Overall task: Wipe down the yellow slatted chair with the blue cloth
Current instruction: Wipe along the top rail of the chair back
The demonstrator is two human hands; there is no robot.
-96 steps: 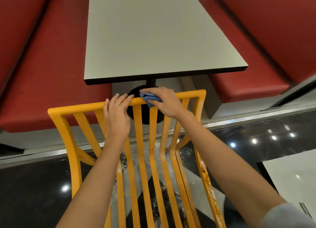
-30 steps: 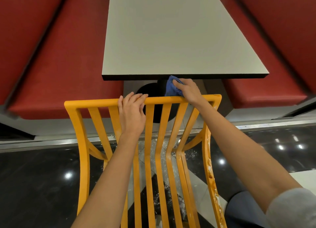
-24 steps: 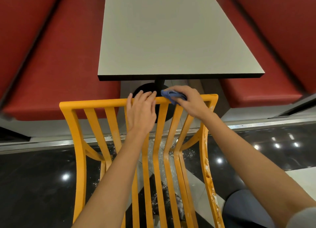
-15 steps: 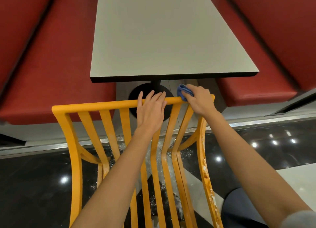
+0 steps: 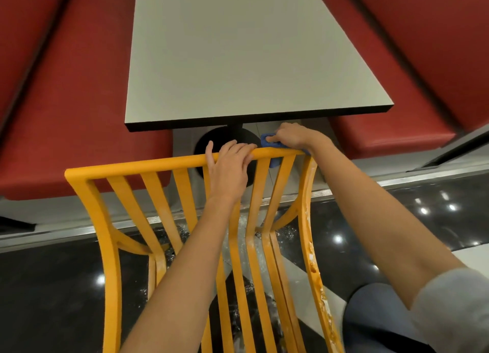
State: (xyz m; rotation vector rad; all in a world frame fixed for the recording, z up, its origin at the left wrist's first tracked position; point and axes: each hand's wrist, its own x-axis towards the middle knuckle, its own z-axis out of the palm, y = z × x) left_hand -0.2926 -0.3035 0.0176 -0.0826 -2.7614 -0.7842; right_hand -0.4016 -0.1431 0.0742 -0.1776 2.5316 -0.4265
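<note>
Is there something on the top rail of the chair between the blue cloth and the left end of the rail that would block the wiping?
Yes. The left hand grips the top rail of the yellow chair, just left of the blue cloth held by the right hand. Beyond that hand, the rail looks bare to its left corner.

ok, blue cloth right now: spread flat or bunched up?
Bunched. The blue cloth is wadded under the right hand at the right end of the chair's top rail, a fold hanging behind the slats.
</note>
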